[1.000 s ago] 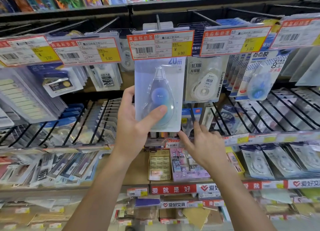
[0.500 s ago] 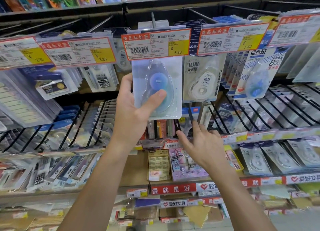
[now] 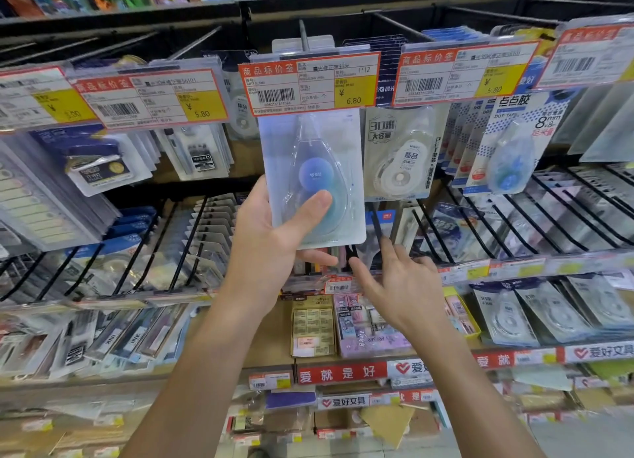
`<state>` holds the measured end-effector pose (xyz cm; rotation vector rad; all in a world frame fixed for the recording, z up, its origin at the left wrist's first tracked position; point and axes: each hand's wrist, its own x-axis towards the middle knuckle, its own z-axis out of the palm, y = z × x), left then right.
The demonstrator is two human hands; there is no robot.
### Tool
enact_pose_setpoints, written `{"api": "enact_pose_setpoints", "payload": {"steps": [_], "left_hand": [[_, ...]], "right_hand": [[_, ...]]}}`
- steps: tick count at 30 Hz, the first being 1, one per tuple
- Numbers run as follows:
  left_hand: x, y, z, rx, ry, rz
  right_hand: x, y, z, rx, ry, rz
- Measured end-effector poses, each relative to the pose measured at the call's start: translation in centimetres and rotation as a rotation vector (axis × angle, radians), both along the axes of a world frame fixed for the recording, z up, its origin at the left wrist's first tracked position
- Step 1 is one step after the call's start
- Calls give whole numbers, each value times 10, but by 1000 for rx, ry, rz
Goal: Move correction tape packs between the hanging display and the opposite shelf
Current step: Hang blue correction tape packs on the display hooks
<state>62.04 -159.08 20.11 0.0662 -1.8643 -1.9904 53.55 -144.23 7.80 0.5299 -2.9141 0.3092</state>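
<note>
The left hand (image 3: pixel 271 238) grips the correction tape pack (image 3: pixel 314 180) by its lower left edge, thumb across the blister. Its top edge sits behind the price tag (image 3: pixel 310 82). The right hand (image 3: pixel 401 286), fingers spread and holding nothing, hovers just below the pack's bottom edge.

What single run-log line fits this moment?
left hand: grips tape pack under 6.80 tag | right hand: fingers spread, holds nothing, below pack | pack on hook: cannot tell

Left hand (image 3: pixel 271 238) raised, thumb and fingers (image 3: pixel 317 258) pinching (thumb in front), right hand (image 3: pixel 401 286) lower, fingers spread
</note>
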Motion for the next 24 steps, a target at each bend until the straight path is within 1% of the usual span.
{"api": "enact_pose_setpoints", "payload": {"steps": [7, 10, 13, 15, 17, 24], "left_hand": [[-3, -1, -2, 35, -35, 70], [-5, 4, -7, 99, -28, 148], [-2, 14, -16, 122, 54, 304], [-1, 20, -19, 80, 155, 377], [-2, 23, -19, 53, 216, 421], [-6, 28, -18, 70, 246, 508]], "right_hand": [[0, 0, -2, 0, 25, -3], [0, 0, -3, -10, 33, -4], [0, -1, -3, -13, 16, -5], [0, 0, -3, -11, 24, -7], [0, 0, -3, 3, 23, -6], [0, -1, -4, -3, 47, -11]]}}
